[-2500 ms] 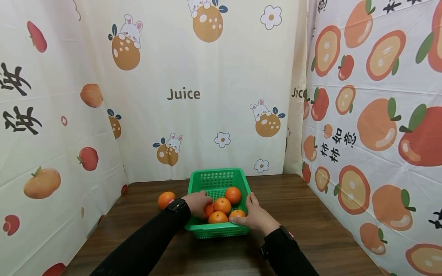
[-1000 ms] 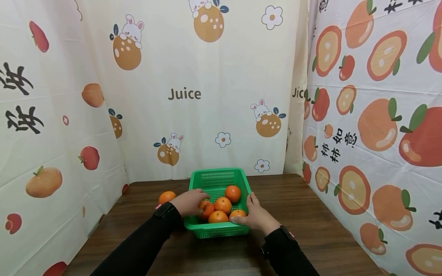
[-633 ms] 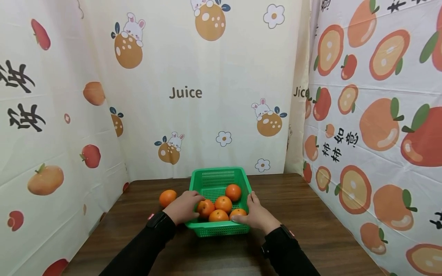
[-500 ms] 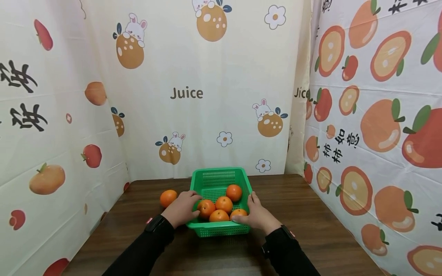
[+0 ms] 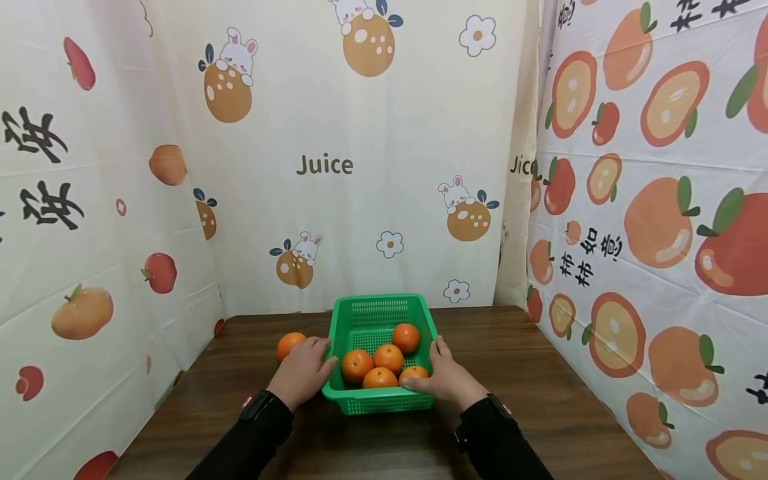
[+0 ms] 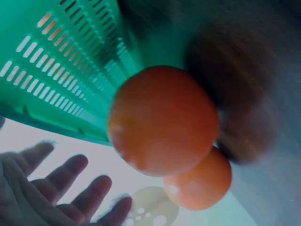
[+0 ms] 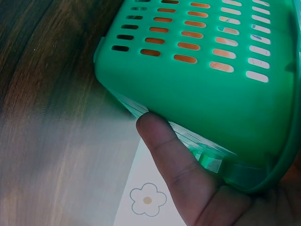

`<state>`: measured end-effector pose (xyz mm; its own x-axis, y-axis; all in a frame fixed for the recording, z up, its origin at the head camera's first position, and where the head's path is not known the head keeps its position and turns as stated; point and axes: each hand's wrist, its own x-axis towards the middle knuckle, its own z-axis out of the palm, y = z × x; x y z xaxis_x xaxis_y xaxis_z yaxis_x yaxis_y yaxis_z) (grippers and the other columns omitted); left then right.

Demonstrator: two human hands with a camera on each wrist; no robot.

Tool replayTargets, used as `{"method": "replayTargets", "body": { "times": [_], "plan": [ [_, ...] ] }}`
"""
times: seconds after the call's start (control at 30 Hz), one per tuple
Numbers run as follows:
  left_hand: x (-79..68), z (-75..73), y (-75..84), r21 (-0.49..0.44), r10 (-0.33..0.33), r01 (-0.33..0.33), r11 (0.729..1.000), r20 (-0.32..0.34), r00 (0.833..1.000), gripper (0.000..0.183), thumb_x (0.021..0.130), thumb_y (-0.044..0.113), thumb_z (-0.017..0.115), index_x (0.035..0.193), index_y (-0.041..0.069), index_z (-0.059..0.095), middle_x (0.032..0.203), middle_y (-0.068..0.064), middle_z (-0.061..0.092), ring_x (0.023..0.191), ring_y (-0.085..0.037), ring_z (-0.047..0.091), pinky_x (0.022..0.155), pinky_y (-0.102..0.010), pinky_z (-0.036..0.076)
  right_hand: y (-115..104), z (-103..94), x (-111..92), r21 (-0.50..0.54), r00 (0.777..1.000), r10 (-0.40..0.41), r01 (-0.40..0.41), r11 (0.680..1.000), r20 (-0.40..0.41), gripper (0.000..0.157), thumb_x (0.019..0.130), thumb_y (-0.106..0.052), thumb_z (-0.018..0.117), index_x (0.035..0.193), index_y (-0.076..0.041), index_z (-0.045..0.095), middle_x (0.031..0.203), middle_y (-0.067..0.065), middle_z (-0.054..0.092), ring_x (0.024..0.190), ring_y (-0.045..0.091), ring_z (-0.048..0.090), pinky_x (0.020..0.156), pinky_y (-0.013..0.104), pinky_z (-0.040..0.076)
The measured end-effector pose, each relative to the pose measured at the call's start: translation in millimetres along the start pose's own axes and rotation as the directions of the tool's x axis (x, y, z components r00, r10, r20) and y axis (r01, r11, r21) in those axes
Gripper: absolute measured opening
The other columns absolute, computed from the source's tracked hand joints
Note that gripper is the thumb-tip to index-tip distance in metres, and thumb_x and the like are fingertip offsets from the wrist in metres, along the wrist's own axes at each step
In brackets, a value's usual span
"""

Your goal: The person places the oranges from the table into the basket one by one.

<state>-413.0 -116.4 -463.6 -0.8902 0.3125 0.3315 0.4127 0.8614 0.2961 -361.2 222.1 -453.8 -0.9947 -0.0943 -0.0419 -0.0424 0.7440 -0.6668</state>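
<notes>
A green plastic basket [image 5: 384,395] stands on the table with several oranges [image 5: 380,378] in it, bunched toward its near end. My right hand [image 5: 447,377] grips the basket's right side, thumb over the rim and fingers along the outer wall. My left hand [image 5: 302,371] hovers at the outside of the basket's left rim, fingers spread and holding nothing. Just beyond it a loose orange [image 5: 289,344] lies on the table, partly covered by the hand. The left wrist view has two oranges outside the basket, a nearer orange [image 6: 162,120] overlapping a farther orange [image 6: 201,181].
The dark wooden table [image 5: 516,427] spreads around the basket. Behind it hangs a pale curtain [image 5: 408,133] printed with rabbits and fruit, and fruit-printed cloth [image 5: 606,280] closes off the right side; similar cloth hangs at the left.
My left hand has let go of an orange inside the basket and moved left, out over the rim. The right hand has kept its grip on the basket, which stays in place.
</notes>
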Motion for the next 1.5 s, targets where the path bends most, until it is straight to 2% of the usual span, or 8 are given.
{"method": "replayTargets", "body": {
  "times": [0.13,0.23,0.4,0.5,0.93,1.17,1.33,1.5],
  "plan": [
    [-1.7,1.1,-9.2,0.016,-0.096,0.096,0.995,-0.016,0.995,0.056,0.112,0.041,0.052,0.157,0.008,0.051,0.151,-0.020,0.058,0.138,-0.043,0.055,0.104,-0.069,0.051,-0.8,-0.4,-1.4,-0.002,1.000,0.001,-0.001,1.000,-0.003,0.121,0.090,-0.061,0.080,0.170,0.001,0.014,0.180,0.019,-0.001,0.156,0.048,0.035,0.119,0.068,0.038],
    [-2.6,1.3,-15.7,0.033,-0.158,0.158,0.987,0.004,0.987,0.052,0.113,0.037,0.048,0.157,0.009,0.050,0.154,-0.022,0.054,0.140,-0.048,0.051,0.101,-0.072,0.050,-1.1,-0.4,-1.9,-0.008,1.000,0.000,0.000,1.000,-0.004,0.120,0.090,-0.060,0.080,0.169,0.001,0.014,0.180,0.019,-0.001,0.155,0.049,0.035,0.119,0.067,0.039],
    [-2.0,2.2,-23.1,0.023,-0.193,0.192,0.981,0.061,0.979,0.046,0.110,0.022,0.050,0.152,0.005,0.054,0.151,-0.026,0.052,0.134,-0.054,0.050,0.102,-0.070,0.050,-0.4,0.1,-1.5,-0.009,1.000,0.002,-0.002,1.000,-0.004,0.120,0.090,-0.060,0.080,0.170,0.001,0.014,0.180,0.018,-0.001,0.156,0.049,0.035,0.119,0.067,0.039],
    [-3.3,4.6,-25.7,0.026,-0.208,0.206,0.978,0.090,0.974,0.046,0.108,0.022,0.054,0.149,0.003,0.057,0.150,-0.027,0.051,0.127,-0.053,0.053,0.104,-0.068,0.050,-0.1,0.5,-1.5,-0.003,1.000,0.002,-0.002,1.000,-0.002,0.121,0.089,-0.061,0.080,0.170,0.001,0.013,0.180,0.018,-0.001,0.156,0.048,0.035,0.120,0.067,0.038],
    [-3.0,16.0,-28.2,0.042,-0.145,0.141,0.989,0.133,0.980,0.058,0.094,0.032,0.076,0.146,0.009,0.062,0.136,-0.024,0.060,0.105,-0.042,0.063,0.087,-0.057,0.058,-0.3,0.2,-1.2,-0.006,1.000,0.000,0.000,1.000,-0.004,0.122,0.089,-0.063,0.080,0.170,0.001,0.014,0.180,0.018,-0.001,0.155,0.048,0.037,0.119,0.067,0.039],
    [-0.8,18.1,-24.8,0.015,-0.121,0.120,0.993,0.143,0.982,0.050,0.094,0.031,0.077,0.137,0.010,0.064,0.126,-0.021,0.065,0.099,-0.038,0.063,0.088,-0.058,0.057,0.2,0.7,-2.0,-0.004,1.000,-0.004,0.004,1.000,-0.006,0.120,0.090,-0.061,0.080,0.169,0.001,0.015,0.180,0.018,0.000,0.156,0.047,0.036,0.119,0.067,0.039],
    [-1.2,18.4,-22.2,-0.001,-0.117,0.119,0.993,0.163,0.980,0.034,0.093,0.025,0.076,0.121,0.013,0.063,0.110,-0.017,0.065,0.087,-0.032,0.061,0.079,-0.053,0.056,0.0,0.3,-2.1,-0.003,1.000,-0.006,0.006,1.000,-0.010,0.120,0.089,-0.061,0.080,0.169,0.001,0.015,0.180,0.018,0.001,0.155,0.048,0.036,0.119,0.067,0.039],
    [-4.3,18.8,-21.9,0.011,-0.120,0.120,0.993,0.176,0.977,0.036,0.089,0.021,0.079,0.119,0.011,0.063,0.102,-0.015,0.063,0.081,-0.028,0.059,0.075,-0.050,0.054,0.5,1.7,-0.9,0.001,1.000,0.002,-0.002,1.000,-0.008,0.121,0.089,-0.062,0.080,0.169,0.001,0.015,0.180,0.018,0.000,0.155,0.048,0.036,0.119,0.068,0.038]
  ]
}}
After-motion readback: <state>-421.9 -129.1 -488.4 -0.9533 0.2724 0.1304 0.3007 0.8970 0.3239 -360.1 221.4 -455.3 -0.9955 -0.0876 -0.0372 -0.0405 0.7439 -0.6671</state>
